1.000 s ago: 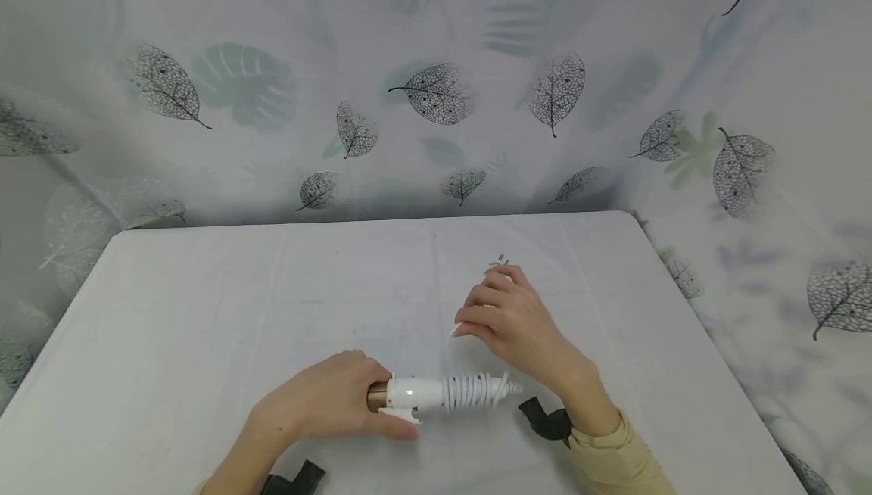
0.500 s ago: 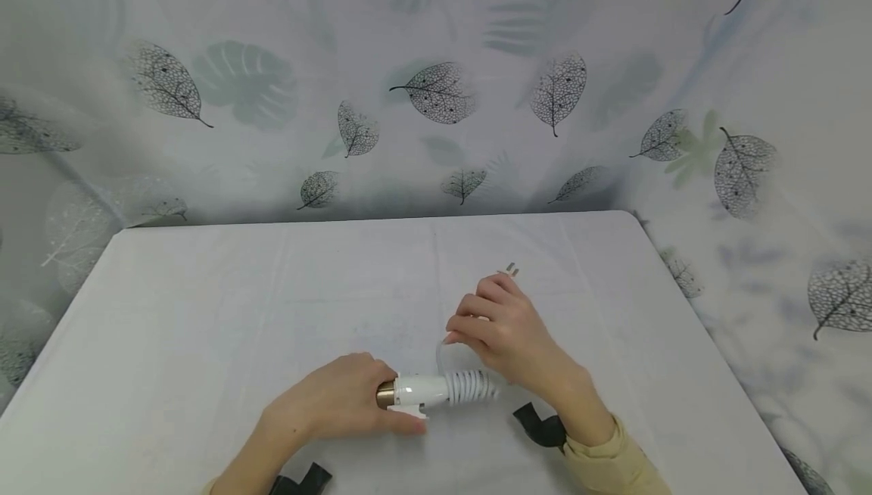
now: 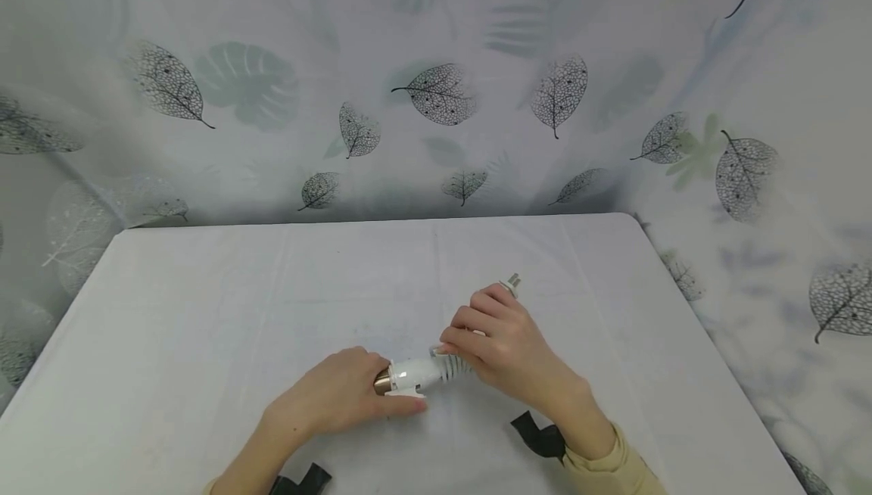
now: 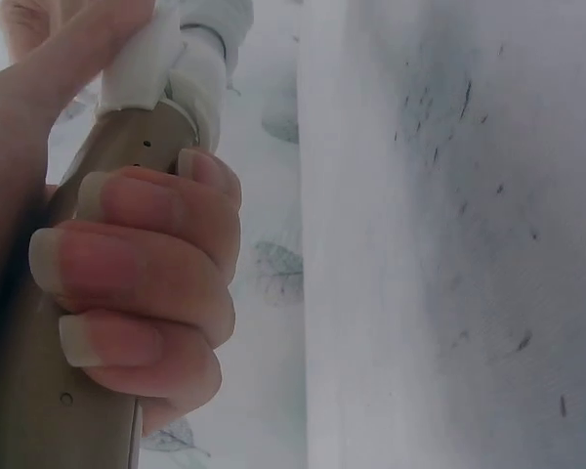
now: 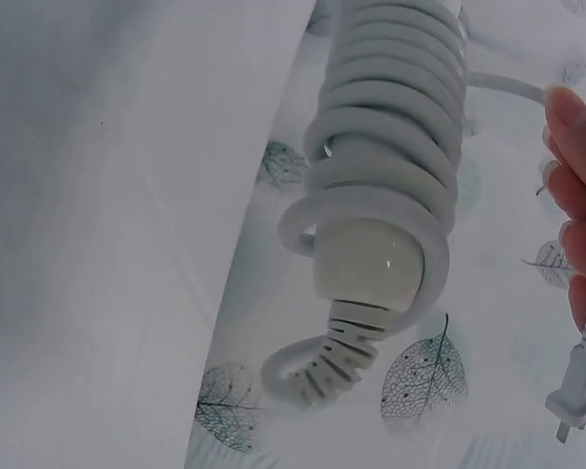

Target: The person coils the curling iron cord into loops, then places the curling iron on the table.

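Note:
My left hand (image 3: 334, 396) grips a curling iron (image 3: 412, 374) by its gold barrel (image 4: 24, 410), fingers curled round it in the left wrist view. Its white handle points right. Several turns of white cord (image 5: 396, 107) are wound round that handle. In the right wrist view, the flexible cord sleeve (image 5: 332, 366) bends off the handle's end. My right hand (image 3: 500, 344) pinches the free length of cord close to the coils, and in the head view it covers the handle's end. The two-pin plug (image 3: 511, 283) sticks out past the far side of this hand.
A white-covered table (image 3: 238, 306) lies under both hands. Behind it and along its sides hangs a pale cloth (image 3: 436, 26) printed with leaves. Black wrist mounts (image 3: 541, 438) sit at both wrists.
My right hand has come down and slightly left, over the handle's end, with the cord and plug along. Between the earlier frames the curling iron shifted a little right; now its handle end tilts up.

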{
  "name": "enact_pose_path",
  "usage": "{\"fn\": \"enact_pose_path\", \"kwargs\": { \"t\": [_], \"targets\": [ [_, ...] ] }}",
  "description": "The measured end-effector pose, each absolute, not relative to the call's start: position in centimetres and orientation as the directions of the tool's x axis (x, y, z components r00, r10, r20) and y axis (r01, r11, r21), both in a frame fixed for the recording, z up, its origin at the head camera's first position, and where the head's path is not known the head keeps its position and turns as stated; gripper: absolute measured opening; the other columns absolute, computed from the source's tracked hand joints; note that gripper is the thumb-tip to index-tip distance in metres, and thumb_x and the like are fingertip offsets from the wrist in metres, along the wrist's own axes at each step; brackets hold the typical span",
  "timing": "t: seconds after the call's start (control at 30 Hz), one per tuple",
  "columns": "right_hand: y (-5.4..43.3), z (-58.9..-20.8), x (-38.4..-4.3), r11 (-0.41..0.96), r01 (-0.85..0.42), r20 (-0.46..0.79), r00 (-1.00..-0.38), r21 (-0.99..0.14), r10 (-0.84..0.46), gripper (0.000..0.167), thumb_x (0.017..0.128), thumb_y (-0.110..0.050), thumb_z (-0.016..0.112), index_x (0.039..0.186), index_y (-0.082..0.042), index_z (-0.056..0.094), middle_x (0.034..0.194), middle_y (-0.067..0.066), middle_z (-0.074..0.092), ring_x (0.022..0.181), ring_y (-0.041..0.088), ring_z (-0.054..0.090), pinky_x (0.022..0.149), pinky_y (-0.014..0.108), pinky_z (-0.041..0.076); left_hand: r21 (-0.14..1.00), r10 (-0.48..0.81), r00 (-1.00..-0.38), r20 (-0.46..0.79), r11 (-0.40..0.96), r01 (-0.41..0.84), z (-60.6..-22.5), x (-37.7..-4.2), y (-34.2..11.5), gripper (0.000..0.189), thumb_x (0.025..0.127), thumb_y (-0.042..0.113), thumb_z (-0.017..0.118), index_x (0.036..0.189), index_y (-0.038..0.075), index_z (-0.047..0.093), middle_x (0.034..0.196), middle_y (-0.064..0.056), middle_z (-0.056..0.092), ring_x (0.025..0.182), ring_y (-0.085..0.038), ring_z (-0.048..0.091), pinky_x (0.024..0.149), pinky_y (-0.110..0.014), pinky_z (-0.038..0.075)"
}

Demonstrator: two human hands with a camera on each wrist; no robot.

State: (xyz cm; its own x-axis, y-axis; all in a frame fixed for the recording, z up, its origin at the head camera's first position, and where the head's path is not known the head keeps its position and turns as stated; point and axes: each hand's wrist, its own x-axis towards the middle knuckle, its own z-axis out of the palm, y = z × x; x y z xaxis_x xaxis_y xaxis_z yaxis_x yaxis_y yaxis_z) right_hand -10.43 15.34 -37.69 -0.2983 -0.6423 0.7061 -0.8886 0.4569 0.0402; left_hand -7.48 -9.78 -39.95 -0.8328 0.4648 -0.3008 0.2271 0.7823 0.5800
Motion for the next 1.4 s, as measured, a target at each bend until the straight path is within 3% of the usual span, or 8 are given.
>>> {"fn": "enact_pose_path", "kwargs": {
  "t": [0.2,0.37,0.53,0.83,1.1,1.4],
  "targets": [
    [15.2,-37.6,-10.3,0.459,-0.887,0.728,-0.290,0.039,-0.621,0.022,0.098,-0.023,0.066,0.081,-0.011,0.073,0.076,-0.003,0.062,0.071,0.017,0.053,0.076,0.032,0.046,0.558,0.365,-0.894,-0.262,0.812,0.168,-39.1,-7.7,-10.4,0.062,0.073,0.085,0.059,0.065,0.024,0.055,0.057,0.009,0.045,0.050,-0.007,0.041,0.048,-0.025,0.033],
    [15.0,-37.6,-9.9,0.487,-0.872,0.684,-0.378,-0.038,-0.623,0.005,0.086,-0.013,0.078,0.087,-0.009,0.076,0.080,-0.002,0.065,0.072,0.016,0.056,0.072,0.029,0.046,0.547,0.239,-0.938,-0.251,0.834,0.066,-38.8,-8.0,-10.5,0.069,0.069,0.087,0.060,0.067,0.018,0.054,0.057,0.006,0.043,0.050,-0.009,0.039,0.047,-0.026,0.030],
    [14.8,-37.5,-9.6,0.510,-0.850,0.620,-0.471,-0.131,-0.627,0.018,0.081,-0.002,0.080,0.098,-0.007,0.077,0.085,-0.001,0.066,0.071,0.012,0.053,0.064,0.022,0.044,0.533,0.168,-0.962,-0.217,0.846,0.027,-38.8,-8.2,-10.3,0.071,0.070,0.087,0.060,0.070,0.016,0.053,0.057,0.004,0.043,0.050,-0.010,0.039,0.047,-0.027,0.029],
    [14.9,-37.6,-9.2,0.524,-0.799,0.459,-0.600,-0.296,-0.655,0.042,0.084,0.012,0.069,0.122,-0.007,0.069,0.107,0.002,0.062,0.083,0.009,0.055,0.070,0.019,0.049,0.566,0.117,-0.978,-0.173,0.825,-0.002,-38.7,-8.4,-10.7,0.076,0.071,0.090,0.053,0.071,0.014,0.050,0.059,0.004,0.036,0.051,-0.010,0.035,0.048,-0.027,0.027],
    [15.0,-37.6,-9.5,0.471,-0.794,0.509,-0.608,-0.385,-0.610,0.033,0.089,0.008,0.068,0.119,-0.005,0.069,0.105,0.001,0.063,0.076,0.006,0.056,0.068,0.015,0.047,0.600,0.099,-0.983,-0.156,0.800,-0.015,-38.4,-8.6,-10.8,0.078,0.072,0.090,0.052,0.072,0.013,0.050,0.060,0.004,0.034,0.051,-0.010,0.035,0.047,-0.026,0.028],
    [15.1,-37.7,-9.6,0.507,-0.727,0.500,-0.686,-0.463,-0.528,0.017,0.090,0.003,0.070,0.105,-0.005,0.070,0.092,-0.003,0.065,0.070,0.003,0.052,0.061,0.013,0.044,0.632,0.081,-0.986,-0.147,0.774,-0.030,-37.9,-8.7,-10.8,0.076,0.075,0.088,0.052,0.074,0.012,0.049,0.062,0.003,0.034,0.052,-0.010,0.035,0.047,-0.026,0.030]
  ]
}}
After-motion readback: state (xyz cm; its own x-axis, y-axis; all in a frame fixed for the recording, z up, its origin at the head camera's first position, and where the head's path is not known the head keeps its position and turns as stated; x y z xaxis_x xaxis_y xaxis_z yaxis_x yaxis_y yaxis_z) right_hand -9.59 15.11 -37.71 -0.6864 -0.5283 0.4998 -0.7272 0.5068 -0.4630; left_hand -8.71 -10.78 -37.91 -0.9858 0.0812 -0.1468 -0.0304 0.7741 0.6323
